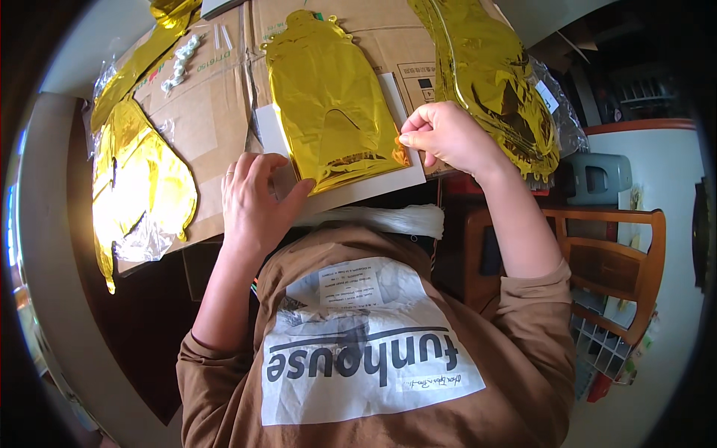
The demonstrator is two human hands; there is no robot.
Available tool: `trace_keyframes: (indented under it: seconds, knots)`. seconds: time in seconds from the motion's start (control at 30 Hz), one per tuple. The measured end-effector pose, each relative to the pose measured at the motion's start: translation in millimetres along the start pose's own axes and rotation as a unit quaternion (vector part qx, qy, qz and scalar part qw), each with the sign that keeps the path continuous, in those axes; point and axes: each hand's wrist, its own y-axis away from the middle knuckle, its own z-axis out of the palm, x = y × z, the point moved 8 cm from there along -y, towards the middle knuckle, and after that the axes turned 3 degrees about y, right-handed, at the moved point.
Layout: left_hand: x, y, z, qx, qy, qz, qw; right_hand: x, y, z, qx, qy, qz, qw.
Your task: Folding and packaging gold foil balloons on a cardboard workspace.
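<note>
A flat, shiny gold foil balloon lies over a white board in front of me. Its near edge looks folded, with a creased, orange-tinted patch at the near right corner. My right hand is closed in a pinch of thumb and forefinger at that corner. At the near left corner, the thumb of my left hand touches the foil, while its other fingers are bent and apart from the thumb, over the board's left side. Whatever lies under the foil is hidden.
Cardboard covers the table. More gold foil balloons lie at the left and right. Far left are a bundle of white string and white sticks. A white strand bundle sits at my waist; a wooden chair stands right.
</note>
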Motion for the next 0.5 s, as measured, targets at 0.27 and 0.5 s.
trace_keyframes:
  seconds: [0.27,0.5]
  knots:
    - [2.8,8.7,6.4,0.004,0.008,0.012,1.000,-6.5,-4.1,5.3,-0.021,0.067,0.029,0.997]
    - [-0.1,17.4,11.2,0.045,0.027,0.075,0.996,-1.5,-12.3,9.7,-0.042,0.094,0.027,0.994]
